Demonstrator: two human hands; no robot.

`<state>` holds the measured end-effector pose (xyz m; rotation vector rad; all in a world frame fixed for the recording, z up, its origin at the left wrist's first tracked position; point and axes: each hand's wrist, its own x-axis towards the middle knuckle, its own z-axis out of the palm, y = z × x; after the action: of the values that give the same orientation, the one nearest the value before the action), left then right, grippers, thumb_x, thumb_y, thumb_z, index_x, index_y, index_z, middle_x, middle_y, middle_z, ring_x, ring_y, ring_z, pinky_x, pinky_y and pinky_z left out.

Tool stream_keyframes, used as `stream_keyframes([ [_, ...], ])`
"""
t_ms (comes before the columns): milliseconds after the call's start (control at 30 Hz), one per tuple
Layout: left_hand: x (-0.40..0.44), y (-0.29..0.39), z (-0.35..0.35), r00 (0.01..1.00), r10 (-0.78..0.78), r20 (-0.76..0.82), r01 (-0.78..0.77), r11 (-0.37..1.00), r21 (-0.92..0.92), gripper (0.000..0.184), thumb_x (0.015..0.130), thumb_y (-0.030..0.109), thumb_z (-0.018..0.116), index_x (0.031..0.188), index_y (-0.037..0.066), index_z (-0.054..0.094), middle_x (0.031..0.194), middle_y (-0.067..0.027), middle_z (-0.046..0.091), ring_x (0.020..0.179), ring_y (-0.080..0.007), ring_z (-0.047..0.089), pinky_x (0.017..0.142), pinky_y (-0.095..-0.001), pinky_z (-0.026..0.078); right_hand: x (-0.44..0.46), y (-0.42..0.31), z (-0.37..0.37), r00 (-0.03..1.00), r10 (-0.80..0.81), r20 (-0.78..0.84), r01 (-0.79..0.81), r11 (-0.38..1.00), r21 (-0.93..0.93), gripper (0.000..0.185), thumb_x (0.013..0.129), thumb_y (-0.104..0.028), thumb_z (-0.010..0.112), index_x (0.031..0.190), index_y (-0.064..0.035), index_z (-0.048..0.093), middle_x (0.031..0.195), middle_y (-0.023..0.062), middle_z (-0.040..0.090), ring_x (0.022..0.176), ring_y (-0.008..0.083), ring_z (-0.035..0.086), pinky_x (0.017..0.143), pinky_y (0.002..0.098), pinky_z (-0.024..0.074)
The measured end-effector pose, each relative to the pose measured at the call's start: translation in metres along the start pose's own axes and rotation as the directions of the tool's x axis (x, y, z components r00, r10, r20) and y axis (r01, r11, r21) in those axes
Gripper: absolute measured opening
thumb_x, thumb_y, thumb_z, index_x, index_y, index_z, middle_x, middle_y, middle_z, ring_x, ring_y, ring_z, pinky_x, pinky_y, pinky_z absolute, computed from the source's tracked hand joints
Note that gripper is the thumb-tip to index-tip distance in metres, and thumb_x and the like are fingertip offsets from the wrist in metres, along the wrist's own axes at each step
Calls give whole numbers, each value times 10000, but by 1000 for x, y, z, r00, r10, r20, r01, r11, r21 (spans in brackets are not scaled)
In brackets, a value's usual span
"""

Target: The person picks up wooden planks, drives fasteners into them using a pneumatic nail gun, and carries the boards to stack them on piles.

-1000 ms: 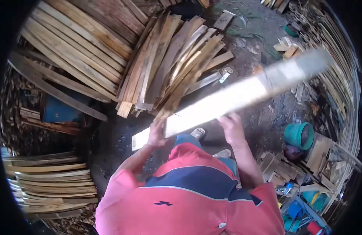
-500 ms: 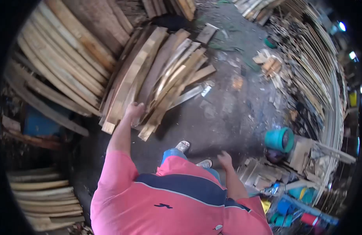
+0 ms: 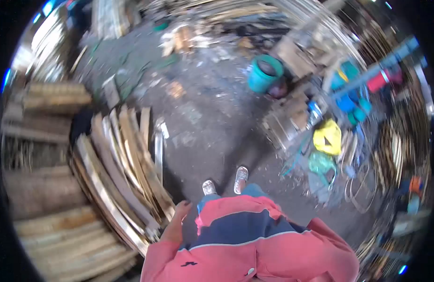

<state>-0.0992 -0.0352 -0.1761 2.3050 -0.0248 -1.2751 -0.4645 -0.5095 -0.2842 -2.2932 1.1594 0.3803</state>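
My left hand (image 3: 181, 209) hangs low by my side, next to the near ends of a stack of wooden planks (image 3: 127, 160). Blur smears its fingers, so I cannot make out whether they are curled or whether they touch the closest plank. The planks lie side by side on the left, some pale and some dark brown, with uneven ends. My right hand is out of sight; only the pink right sleeve (image 3: 334, 242) shows.
A teal bucket (image 3: 263, 77) stands ahead on the dark floor (image 3: 207, 127). To the right lie a yellow bag (image 3: 327, 137), a green bag (image 3: 322, 163) and scrap wood (image 3: 285, 120). More stacked boards (image 3: 71, 239) fill the lower left.
My view has swung right, so the planks now sit further left. My left hand has come off the planks and dropped beside my body. My right hand has left the view.
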Motion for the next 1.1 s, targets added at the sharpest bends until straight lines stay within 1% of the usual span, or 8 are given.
stream_keyframes([
  [100,40,-50,-32,986,125,108,-165,780,604,408,805,379,546,987,31,655,967,-179,661,921,-348,627,819,-424,488,-16,-74,-57,979,-117,166,135,986,-102,216,825,-246,573,817,-56,676,762,99,670,670,213,622,611,401,471],
  [167,35,-24,-60,997,27,79,-61,879,473,372,821,344,535,976,28,657,926,-174,670,877,-335,640,782,-413,500,-1,-100,-91,983,-99,156,120,984,-129,169,801,-188,605,789,-30,666,721,100,660,633,196,612,576,395,462],
  [233,68,-48,-68,941,332,-60,-291,889,353,453,824,424,516,921,-5,625,779,-204,629,749,-343,617,681,-440,480,13,-139,-123,882,449,145,-399,545,737,163,753,-150,636,761,12,646,654,111,624,561,183,589,514,367,449],
  [467,68,169,-10,984,-18,-180,-10,988,-155,332,847,296,567,970,-7,619,782,-108,635,622,-230,601,584,-366,482,150,-125,-162,971,183,-157,-91,882,462,331,726,-282,607,843,24,656,788,211,650,786,366,631,705,408,499],
  [533,94,169,31,993,-71,-98,59,991,-120,318,847,279,602,964,-16,621,814,-115,637,704,-249,615,668,-379,494,174,-114,-181,987,80,-141,-6,886,463,320,729,-299,608,834,-2,661,848,229,640,851,411,609,749,417,496],
  [567,146,149,56,885,464,-30,-455,878,151,340,844,321,580,967,8,630,888,-170,659,795,-314,647,718,-392,503,182,-113,-197,987,97,-128,-22,871,490,320,729,-299,608,834,-2,661,848,229,640,851,411,609,749,417,496],
  [767,105,410,47,928,370,-45,-351,908,228,465,836,427,551,1023,6,615,1013,-222,629,972,-375,601,798,-421,487,259,-62,-265,927,371,-60,-285,797,532,321,732,-313,602,809,-8,667,825,232,636,827,399,620,745,444,493],
  [1100,304,420,26,946,227,231,-309,851,426,525,852,460,538,1106,5,604,1012,-225,636,979,-380,603,858,-422,457,379,-166,-393,970,98,-223,120,605,787,294,785,-214,628,974,10,647,854,169,658,772,237,630,717,344,495],
])
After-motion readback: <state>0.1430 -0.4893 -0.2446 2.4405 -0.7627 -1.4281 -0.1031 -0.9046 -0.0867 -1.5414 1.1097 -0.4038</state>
